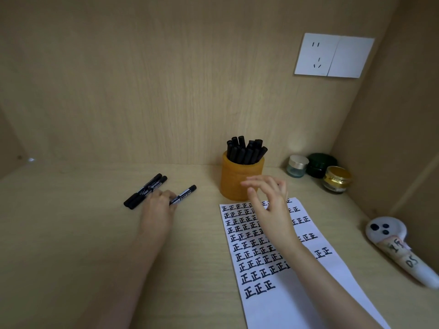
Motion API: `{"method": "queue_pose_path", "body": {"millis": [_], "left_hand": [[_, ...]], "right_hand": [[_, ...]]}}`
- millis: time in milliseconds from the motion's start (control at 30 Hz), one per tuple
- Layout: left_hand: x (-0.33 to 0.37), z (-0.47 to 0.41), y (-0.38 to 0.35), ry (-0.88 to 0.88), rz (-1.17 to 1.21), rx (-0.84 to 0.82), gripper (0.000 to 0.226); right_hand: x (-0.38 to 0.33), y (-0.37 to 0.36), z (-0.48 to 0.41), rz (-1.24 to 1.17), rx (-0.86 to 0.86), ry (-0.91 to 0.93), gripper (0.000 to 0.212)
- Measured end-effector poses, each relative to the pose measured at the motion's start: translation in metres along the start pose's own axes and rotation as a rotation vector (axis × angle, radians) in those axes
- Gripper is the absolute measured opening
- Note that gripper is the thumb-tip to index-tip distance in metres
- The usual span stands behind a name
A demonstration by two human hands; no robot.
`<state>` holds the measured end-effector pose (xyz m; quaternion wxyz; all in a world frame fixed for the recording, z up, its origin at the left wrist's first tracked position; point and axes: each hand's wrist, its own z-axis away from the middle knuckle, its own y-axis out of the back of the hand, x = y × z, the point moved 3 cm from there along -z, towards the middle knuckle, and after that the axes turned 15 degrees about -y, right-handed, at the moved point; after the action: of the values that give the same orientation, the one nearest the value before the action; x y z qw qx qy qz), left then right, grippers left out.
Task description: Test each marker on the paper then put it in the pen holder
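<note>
The left hand (158, 205) rests on the desk (71, 233) and pinches one marker (184, 194). Two more markers (145, 191) lie just left of it. The right hand (268, 198) hangs over the far end of the paper (280, 300), fingers spread wide, holding nothing. The holder (240, 179) stands just past it, full of markers.

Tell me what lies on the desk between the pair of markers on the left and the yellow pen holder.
One more black marker, pinched by the left hand; otherwise bare desk up to the pen holder, as the head view shows.
</note>
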<state>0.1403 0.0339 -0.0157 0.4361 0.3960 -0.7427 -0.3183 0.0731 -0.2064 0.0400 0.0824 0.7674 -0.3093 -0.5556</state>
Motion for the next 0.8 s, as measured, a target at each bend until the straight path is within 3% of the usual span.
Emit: {"method": "queue_pose_path", "body": {"millis": [200, 333, 467, 600, 800], "left_hand": [[0.032, 0.022, 0.019, -0.029, 0.378, 0.111, 0.017], [0.086, 0.049, 0.034, -0.164, 0.625, -0.059, 0.019], [0.110, 0.075, 0.024, -0.306, 0.593, -0.176, 0.017], [0.115, 0.091, 0.016, -0.252, 0.607, -0.189, 0.010], [0.127, 0.104, 0.023, -0.243, 0.632, -0.208, 0.024]], "right_hand": [[0.004, -0.003, 0.025, -0.091, -0.132, -0.181, 0.014], [-0.001, -0.013, 0.039, -0.395, -0.373, -0.428, 0.037], [-0.009, -0.013, 0.047, -0.517, -0.357, -0.434, 0.031], [-0.008, -0.008, 0.056, -0.532, -0.362, -0.435, 0.024], [-0.007, -0.001, 0.072, -0.521, -0.430, -0.426, 0.022]]}}
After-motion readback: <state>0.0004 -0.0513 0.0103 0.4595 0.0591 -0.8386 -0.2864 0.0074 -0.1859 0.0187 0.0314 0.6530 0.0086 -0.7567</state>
